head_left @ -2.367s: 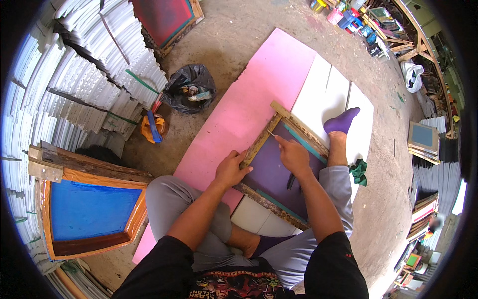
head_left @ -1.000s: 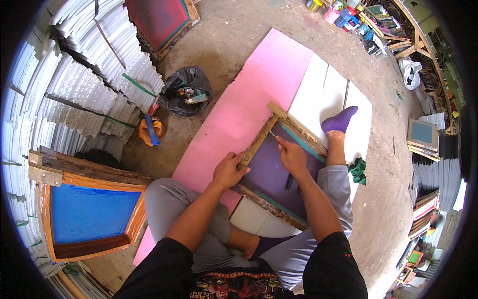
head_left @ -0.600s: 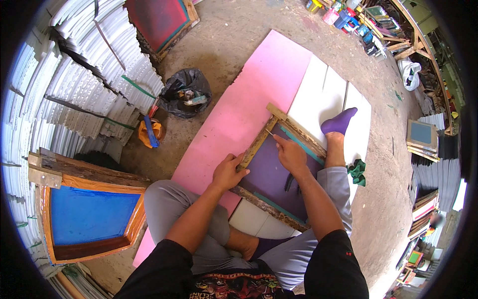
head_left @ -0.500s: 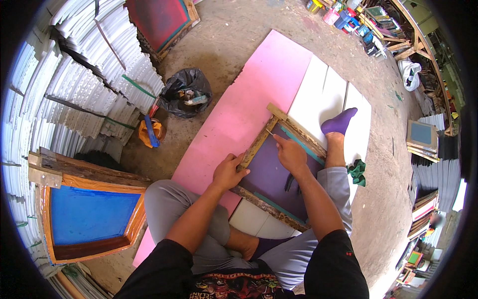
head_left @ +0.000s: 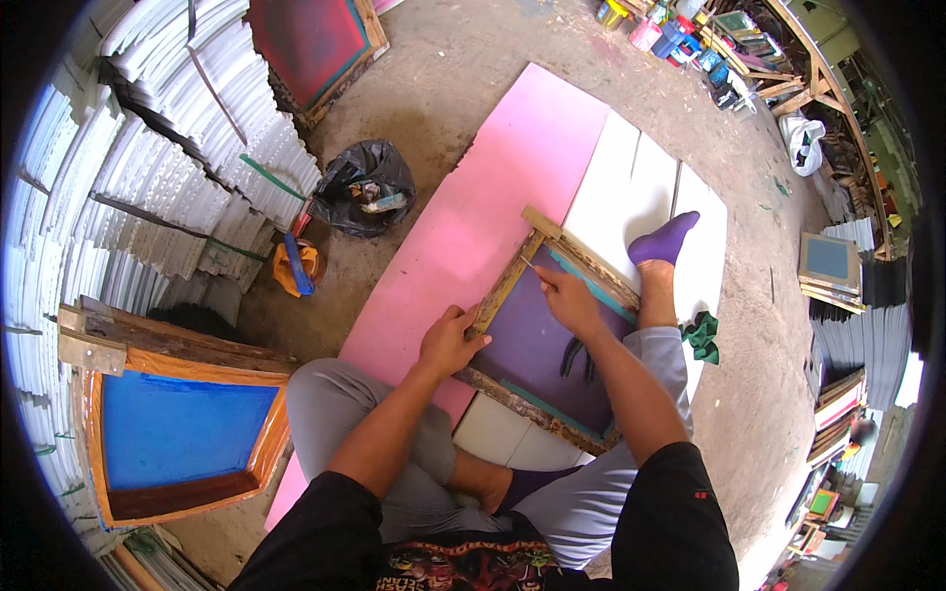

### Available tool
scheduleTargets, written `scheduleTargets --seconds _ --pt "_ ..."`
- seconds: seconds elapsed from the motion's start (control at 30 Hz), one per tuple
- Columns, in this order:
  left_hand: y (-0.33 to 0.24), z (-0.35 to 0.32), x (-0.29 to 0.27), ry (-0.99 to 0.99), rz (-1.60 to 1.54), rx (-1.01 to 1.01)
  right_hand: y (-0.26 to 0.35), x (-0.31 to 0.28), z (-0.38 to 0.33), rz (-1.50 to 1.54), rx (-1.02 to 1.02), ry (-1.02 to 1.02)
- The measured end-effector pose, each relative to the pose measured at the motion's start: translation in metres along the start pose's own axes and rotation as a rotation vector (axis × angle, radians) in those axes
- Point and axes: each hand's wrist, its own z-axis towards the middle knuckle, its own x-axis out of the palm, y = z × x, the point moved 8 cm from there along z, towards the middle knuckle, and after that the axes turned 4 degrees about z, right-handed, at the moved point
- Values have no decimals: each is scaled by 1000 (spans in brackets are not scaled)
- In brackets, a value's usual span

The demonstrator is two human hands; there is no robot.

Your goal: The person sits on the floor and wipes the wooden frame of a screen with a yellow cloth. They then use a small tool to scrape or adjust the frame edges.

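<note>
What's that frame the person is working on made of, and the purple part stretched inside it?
The rectangular worn frame looks like bare, unpainted wood: brown, rough and stained. The purple panel inside seems to be a taut, matte mesh or fabric, though its weave is too small to tell. The left hand grips the frame's edge.

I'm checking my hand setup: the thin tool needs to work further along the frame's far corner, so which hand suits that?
Right, probably. The right hand already holds the thin tool near the far corner of the wooden screen frame, while the left hand grips the frame's near side rail, steadying it.
</note>
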Motion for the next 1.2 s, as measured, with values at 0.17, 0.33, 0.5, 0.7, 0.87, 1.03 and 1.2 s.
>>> scheduleTargets --seconds 0.17,0.33,0.5,0.7,0.87,1.03,1.2 --pt "-4 1 2 38 -22 -34 -41 28 -2 350 -145 -173" --pt "4 -3 1 24 -16 -48 -37 41 -22 817 588 107" --pt "-2 1 4 28 -20 -36 -32 15 -15 352 -164 -208" --pt "-2 -1 -2 13 -43 -29 -14 7 -20 -45 -19 -112" --pt "-2 -1 -1 11 -64 -28 14 -7 -25 -248 35 -45" --pt "1 -1 0 9 -37 -27 31 1 -19 -480 14 -2" --pt "-6 1 1 16 -74 -22 -20 8 -4 81 -89 -36"
